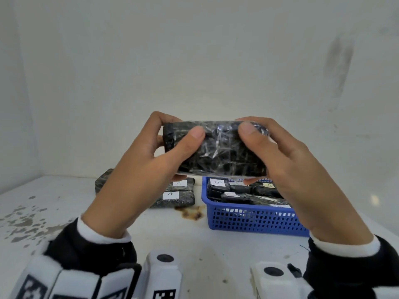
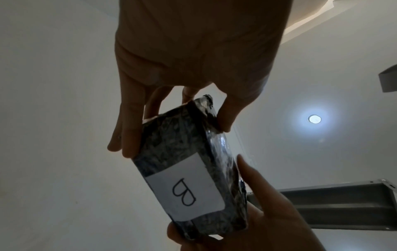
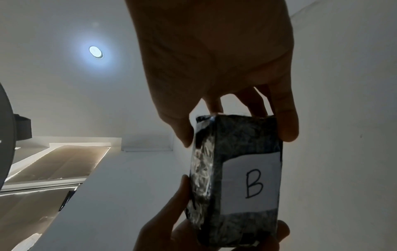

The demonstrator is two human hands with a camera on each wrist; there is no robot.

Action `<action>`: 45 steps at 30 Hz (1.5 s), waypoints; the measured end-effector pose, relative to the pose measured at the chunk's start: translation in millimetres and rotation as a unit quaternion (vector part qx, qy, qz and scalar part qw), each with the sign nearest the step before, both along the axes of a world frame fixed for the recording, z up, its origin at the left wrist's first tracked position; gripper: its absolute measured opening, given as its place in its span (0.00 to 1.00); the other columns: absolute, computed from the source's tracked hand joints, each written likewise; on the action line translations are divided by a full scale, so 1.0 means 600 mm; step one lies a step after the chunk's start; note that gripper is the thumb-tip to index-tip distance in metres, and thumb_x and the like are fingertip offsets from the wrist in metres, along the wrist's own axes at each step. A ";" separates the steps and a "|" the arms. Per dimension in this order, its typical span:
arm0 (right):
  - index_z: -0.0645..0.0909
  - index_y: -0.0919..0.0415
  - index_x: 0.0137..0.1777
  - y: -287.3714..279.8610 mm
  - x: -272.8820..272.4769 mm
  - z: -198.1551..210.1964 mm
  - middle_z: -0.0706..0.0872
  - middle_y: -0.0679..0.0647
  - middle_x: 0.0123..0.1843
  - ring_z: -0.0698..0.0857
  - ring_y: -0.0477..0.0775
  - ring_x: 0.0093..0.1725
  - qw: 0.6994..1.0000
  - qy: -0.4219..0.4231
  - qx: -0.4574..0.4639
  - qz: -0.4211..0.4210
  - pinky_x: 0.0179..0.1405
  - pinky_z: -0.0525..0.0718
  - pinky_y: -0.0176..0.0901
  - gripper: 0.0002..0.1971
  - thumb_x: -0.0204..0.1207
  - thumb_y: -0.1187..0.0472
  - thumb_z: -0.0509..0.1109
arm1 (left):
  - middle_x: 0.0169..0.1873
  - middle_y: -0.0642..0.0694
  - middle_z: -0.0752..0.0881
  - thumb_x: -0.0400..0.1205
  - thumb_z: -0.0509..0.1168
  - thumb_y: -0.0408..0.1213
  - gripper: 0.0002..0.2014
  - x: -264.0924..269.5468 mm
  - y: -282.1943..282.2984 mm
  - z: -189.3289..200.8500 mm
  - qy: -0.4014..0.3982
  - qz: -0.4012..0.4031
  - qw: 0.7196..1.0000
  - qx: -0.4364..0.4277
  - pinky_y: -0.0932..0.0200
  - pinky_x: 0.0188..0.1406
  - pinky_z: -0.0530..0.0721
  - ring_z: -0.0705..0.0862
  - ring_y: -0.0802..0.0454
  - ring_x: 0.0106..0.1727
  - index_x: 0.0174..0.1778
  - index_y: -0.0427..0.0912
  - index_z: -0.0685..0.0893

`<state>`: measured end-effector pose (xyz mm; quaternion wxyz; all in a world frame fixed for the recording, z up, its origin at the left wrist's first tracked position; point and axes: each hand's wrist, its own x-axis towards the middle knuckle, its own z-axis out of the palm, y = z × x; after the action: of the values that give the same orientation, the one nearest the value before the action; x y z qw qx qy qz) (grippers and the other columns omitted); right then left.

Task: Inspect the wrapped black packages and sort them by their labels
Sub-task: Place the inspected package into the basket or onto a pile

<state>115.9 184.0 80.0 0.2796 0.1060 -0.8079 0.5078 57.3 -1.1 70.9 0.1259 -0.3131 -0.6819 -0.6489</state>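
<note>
Both hands [image 1: 138, 175] round package [image 1: 218, 149]; "B" label [image 3: 251, 184] wrist-views only

White stained table [image 1: 64, 212], A-labelled black packages [image 1: 177, 198], blue basket [image 1: 254, 219] beside them.

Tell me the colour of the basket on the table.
Blue; the basket shows best in the head view.

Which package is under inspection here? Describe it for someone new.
Above the white table, left of the blue basket, both hands raise one wrapped black package. Unlike the A-labelled packages lying below, its white label reads B.
</note>
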 end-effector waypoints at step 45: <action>0.78 0.29 0.68 0.008 -0.005 -0.006 0.85 0.36 0.68 0.88 0.50 0.64 0.998 -0.004 0.020 0.055 0.63 0.86 0.60 0.29 0.65 0.29 0.74 | 0.57 0.55 0.89 0.63 0.72 0.59 0.28 0.010 0.009 -0.001 0.000 -0.044 0.999 -0.029 0.40 0.58 0.85 0.91 0.50 0.52 0.62 0.64 0.84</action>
<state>113.0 188.7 76.2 0.2460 0.1533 -0.8119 0.5067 63.1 4.4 70.1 0.0888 -0.3463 -0.6859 -0.6339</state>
